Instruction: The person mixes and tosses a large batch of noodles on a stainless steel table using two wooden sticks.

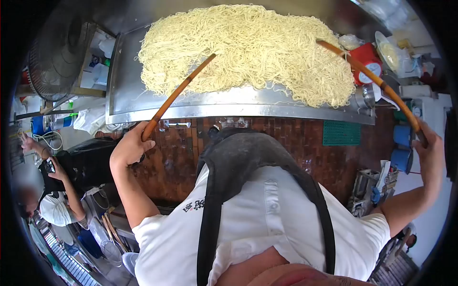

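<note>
We see the pale noodles (248,45) spread in a wide heap upon the metal worktop (229,97) | left stick (179,90) has its tip over them, our left grip (130,147) folded around it | right stick (377,80) likewise, held in our right grip (431,145) | red object (366,58) stands beside, at right

Dark characters (194,206) on the white shirt (248,219) are too small to read.

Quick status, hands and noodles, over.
Left hand grips one stick; right hand, another stick. Noodles spread across metal table. Red object alongside, apparently not blocking.
</note>
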`<state>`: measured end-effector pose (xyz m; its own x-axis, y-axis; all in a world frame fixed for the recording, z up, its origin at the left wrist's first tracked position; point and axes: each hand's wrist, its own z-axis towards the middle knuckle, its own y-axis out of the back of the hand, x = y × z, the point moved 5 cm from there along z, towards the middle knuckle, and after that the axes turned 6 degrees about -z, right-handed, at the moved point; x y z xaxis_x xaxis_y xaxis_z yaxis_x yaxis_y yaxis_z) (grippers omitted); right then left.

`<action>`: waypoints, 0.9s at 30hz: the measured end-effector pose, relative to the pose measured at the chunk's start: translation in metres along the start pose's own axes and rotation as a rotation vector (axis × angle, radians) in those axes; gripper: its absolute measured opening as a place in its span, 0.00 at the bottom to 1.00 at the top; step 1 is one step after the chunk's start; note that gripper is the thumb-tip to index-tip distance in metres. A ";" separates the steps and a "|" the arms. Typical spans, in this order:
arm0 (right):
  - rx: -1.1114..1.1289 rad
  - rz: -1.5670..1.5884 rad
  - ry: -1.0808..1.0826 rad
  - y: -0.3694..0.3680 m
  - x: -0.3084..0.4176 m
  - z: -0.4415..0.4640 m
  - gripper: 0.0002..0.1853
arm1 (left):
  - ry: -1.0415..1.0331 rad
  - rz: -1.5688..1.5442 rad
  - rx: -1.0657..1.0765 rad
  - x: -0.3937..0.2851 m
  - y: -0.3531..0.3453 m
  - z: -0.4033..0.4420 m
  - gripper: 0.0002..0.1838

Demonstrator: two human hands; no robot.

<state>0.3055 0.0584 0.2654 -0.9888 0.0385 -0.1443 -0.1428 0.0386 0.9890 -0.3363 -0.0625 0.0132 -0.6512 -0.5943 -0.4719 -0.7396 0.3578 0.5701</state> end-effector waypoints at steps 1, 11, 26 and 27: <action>-0.006 -0.030 -0.008 0.004 0.005 0.001 0.32 | 0.003 -0.016 -0.008 0.000 -0.001 -0.001 0.24; 0.195 -0.047 0.289 -0.108 0.082 0.019 0.25 | -0.018 0.053 0.105 0.007 -0.061 0.029 0.23; 0.416 0.260 0.219 -0.297 0.151 0.018 0.22 | -0.010 0.063 0.114 -0.017 -0.100 0.042 0.22; 0.410 0.256 0.227 -0.296 0.152 0.018 0.22 | 0.005 0.067 0.132 -0.020 -0.099 0.041 0.21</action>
<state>0.1984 0.0709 -0.0503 -0.9808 -0.1178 0.1557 0.0881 0.4448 0.8913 -0.2572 -0.0565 -0.0615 -0.6995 -0.5691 -0.4322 -0.7104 0.4883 0.5068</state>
